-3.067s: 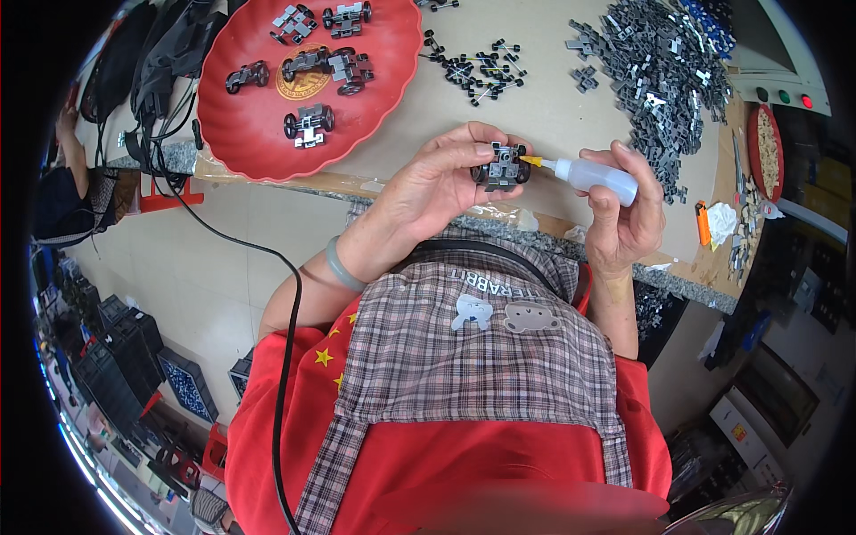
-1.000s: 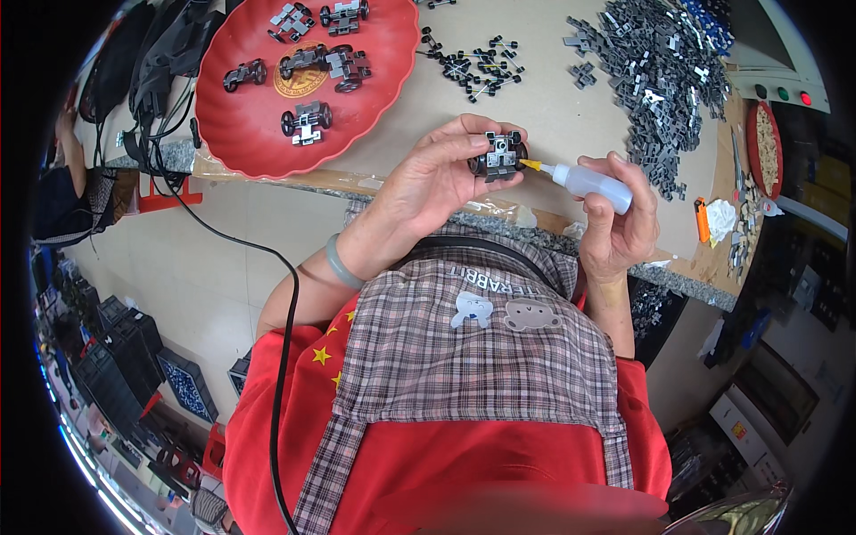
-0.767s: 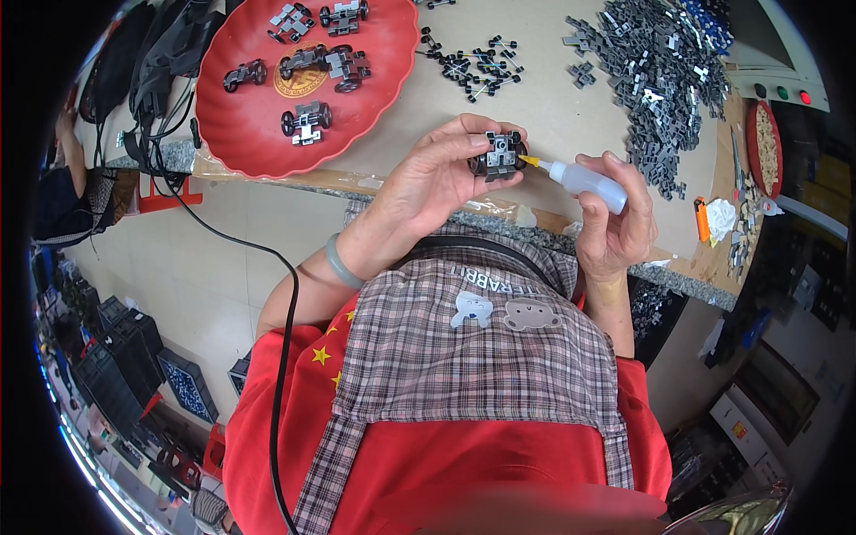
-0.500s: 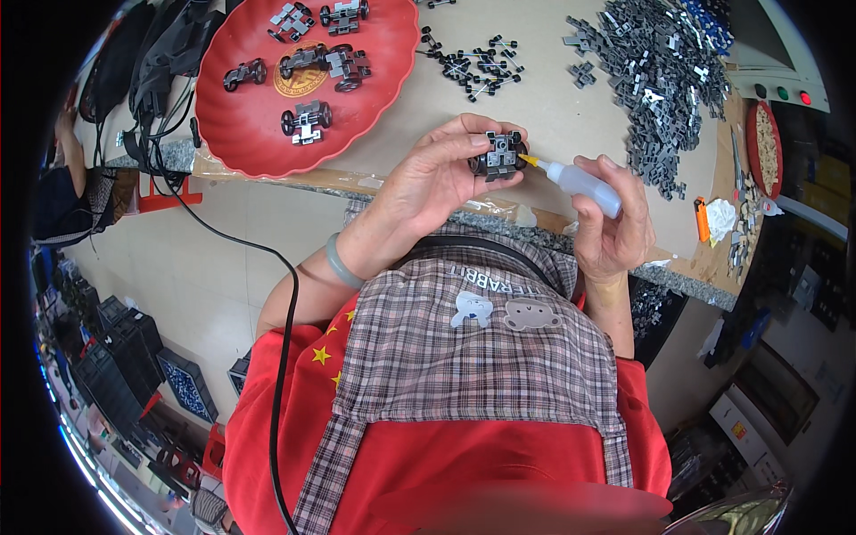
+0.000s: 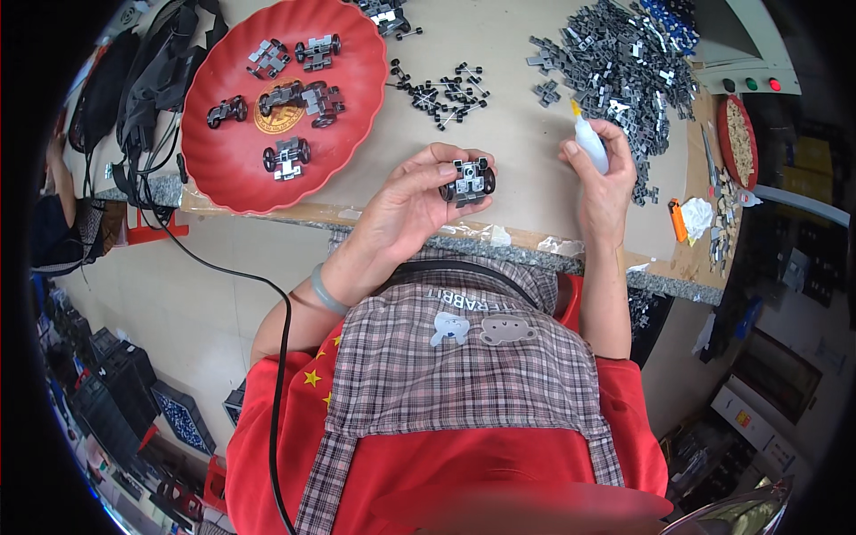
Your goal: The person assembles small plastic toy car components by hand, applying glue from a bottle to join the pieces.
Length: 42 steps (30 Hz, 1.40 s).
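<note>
The left hand [image 5: 406,209] is holding a small grey-and-black plastic toy car chassis with black wheels [image 5: 468,180], its fingers [image 5: 459,160] curling narrowly around it just above the worktop's near edge. The right hand [image 5: 604,183] is gripping a small white plastic squeeze bottle with a yellow nozzle [image 5: 589,143], fingers wrapping tightly about its body, nozzle pointing up and away from the chassis; the two hands are sitting well apart. To the far left of the left hand's fingers a round red plastic tray [image 5: 343,134] is resting on the beige worktop [image 5: 517,125], carrying five similar assembled chassis spread around a gold emblem at its centre. Beyond the left hand's fingers a loose scatter of black wheel-and-axle pieces [image 5: 437,89] is lying on the worktop. Beyond the right hand's fingers a large heap of grey plastic parts [image 5: 624,62] is spreading out. Further right, a shallow red dish [image 5: 737,129] is holding small pale bits, too small to identify.
</note>
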Each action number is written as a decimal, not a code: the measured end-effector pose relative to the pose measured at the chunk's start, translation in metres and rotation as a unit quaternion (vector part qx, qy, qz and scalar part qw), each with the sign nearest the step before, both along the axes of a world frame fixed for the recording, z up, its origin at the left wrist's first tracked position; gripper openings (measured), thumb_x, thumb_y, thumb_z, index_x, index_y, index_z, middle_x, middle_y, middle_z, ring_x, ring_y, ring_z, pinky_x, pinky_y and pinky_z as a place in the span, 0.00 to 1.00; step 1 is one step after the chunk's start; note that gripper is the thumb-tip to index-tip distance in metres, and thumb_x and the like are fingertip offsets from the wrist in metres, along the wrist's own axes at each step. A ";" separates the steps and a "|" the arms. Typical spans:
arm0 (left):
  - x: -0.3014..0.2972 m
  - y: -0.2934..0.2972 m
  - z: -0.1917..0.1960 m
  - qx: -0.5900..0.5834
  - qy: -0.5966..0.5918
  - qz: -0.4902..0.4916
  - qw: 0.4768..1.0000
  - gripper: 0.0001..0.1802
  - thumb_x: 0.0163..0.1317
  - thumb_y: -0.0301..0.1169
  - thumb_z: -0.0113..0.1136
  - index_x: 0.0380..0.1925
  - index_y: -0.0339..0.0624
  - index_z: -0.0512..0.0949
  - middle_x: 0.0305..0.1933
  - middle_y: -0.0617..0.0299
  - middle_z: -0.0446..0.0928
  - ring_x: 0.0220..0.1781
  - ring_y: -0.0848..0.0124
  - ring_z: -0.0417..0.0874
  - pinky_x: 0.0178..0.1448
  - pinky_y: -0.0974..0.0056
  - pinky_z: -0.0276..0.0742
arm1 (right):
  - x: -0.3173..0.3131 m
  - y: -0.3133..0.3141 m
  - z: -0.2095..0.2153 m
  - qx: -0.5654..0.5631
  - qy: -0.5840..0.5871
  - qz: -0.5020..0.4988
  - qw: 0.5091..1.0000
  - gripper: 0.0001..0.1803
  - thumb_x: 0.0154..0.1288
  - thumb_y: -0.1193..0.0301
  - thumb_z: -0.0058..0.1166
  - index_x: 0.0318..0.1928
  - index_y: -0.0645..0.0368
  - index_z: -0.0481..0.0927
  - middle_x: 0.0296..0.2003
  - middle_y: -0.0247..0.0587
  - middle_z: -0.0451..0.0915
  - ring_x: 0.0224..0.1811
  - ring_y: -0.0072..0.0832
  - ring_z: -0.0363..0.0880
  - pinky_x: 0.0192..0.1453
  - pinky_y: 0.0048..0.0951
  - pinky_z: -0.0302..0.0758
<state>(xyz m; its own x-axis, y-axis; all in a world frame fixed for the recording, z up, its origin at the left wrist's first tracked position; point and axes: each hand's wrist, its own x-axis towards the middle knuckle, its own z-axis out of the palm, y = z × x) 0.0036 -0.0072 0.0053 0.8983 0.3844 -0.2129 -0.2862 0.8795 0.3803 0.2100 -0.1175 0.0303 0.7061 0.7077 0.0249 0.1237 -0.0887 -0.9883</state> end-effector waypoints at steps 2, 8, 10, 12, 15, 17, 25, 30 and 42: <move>0.000 0.000 0.001 0.002 -0.001 -0.002 1.000 0.10 0.63 0.29 0.54 0.43 0.39 0.74 0.56 0.47 0.70 0.61 0.59 0.72 0.60 0.52 0.75 | 0.014 0.006 -0.007 -0.016 0.000 -0.020 1.000 0.15 0.56 0.81 0.59 0.43 0.61 0.70 0.37 0.36 0.74 0.36 0.20 0.77 0.40 0.21 0.75; 0.001 0.000 0.000 0.009 0.004 -0.002 1.000 0.10 0.63 0.30 0.54 0.43 0.40 0.75 0.56 0.47 0.70 0.60 0.60 0.73 0.60 0.53 0.76 | 0.023 0.038 0.000 -0.129 -0.277 -0.004 0.952 0.12 0.53 0.77 0.61 0.40 0.62 0.77 0.37 0.41 0.79 0.37 0.28 0.80 0.43 0.29 0.76; 0.001 0.000 0.000 0.008 0.007 -0.002 1.000 0.10 0.63 0.30 0.54 0.43 0.40 0.75 0.56 0.47 0.71 0.60 0.60 0.73 0.60 0.53 0.76 | 0.025 0.045 0.001 -0.130 -0.306 -0.004 0.943 0.12 0.53 0.75 0.62 0.39 0.61 0.78 0.37 0.42 0.80 0.36 0.32 0.80 0.43 0.30 0.76; 0.002 0.000 0.000 0.009 0.006 -0.002 1.000 0.10 0.63 0.30 0.54 0.43 0.40 0.75 0.55 0.47 0.71 0.60 0.60 0.73 0.60 0.53 0.75 | 0.025 0.050 0.002 -0.131 -0.333 -0.004 0.934 0.11 0.52 0.74 0.63 0.38 0.60 0.80 0.36 0.43 0.80 0.36 0.35 0.81 0.42 0.32 0.76; 0.002 -0.001 -0.001 0.011 0.002 -0.003 1.000 0.10 0.63 0.30 0.54 0.43 0.40 0.75 0.55 0.46 0.71 0.60 0.60 0.73 0.60 0.53 0.75 | 0.025 0.053 0.001 -0.169 -0.404 0.016 0.899 0.12 0.52 0.71 0.64 0.38 0.59 0.80 0.34 0.44 0.81 0.35 0.39 0.81 0.41 0.34 0.76; 0.002 -0.001 -0.001 0.012 0.003 -0.004 1.000 0.10 0.63 0.30 0.54 0.43 0.40 0.75 0.55 0.46 0.71 0.60 0.60 0.73 0.60 0.53 0.75 | 0.027 0.054 -0.002 -0.175 -0.429 0.025 0.886 0.12 0.52 0.71 0.65 0.38 0.59 0.80 0.33 0.44 0.81 0.34 0.41 0.81 0.40 0.36 0.76; 0.002 0.000 0.001 -0.011 0.006 -0.003 1.000 0.07 0.63 0.27 0.54 0.40 0.40 0.75 0.52 0.48 0.75 0.54 0.63 0.77 0.57 0.55 0.78 | 0.023 0.043 0.019 -0.125 -0.432 0.074 0.890 0.10 0.52 0.77 0.60 0.37 0.60 0.79 0.35 0.44 0.80 0.36 0.44 0.81 0.40 0.38 0.76; 0.003 -0.001 0.003 -0.007 -0.003 0.002 1.000 0.07 0.63 0.27 0.54 0.41 0.40 0.76 0.51 0.48 0.75 0.53 0.64 0.78 0.57 0.55 0.78 | 0.010 0.029 0.023 -0.206 -0.480 0.132 0.842 0.09 0.51 0.79 0.60 0.35 0.64 0.79 0.33 0.47 0.79 0.37 0.45 0.80 0.40 0.37 0.75; 0.002 -0.002 -0.003 0.023 -0.005 -0.006 1.000 0.11 0.64 0.30 0.52 0.44 0.39 0.74 0.54 0.45 0.72 0.58 0.59 0.74 0.59 0.54 0.76 | 0.028 0.021 0.022 -0.157 -0.311 0.193 0.917 0.14 0.54 0.83 0.56 0.42 0.60 0.82 0.42 0.38 0.81 0.43 0.32 0.81 0.49 0.28 0.75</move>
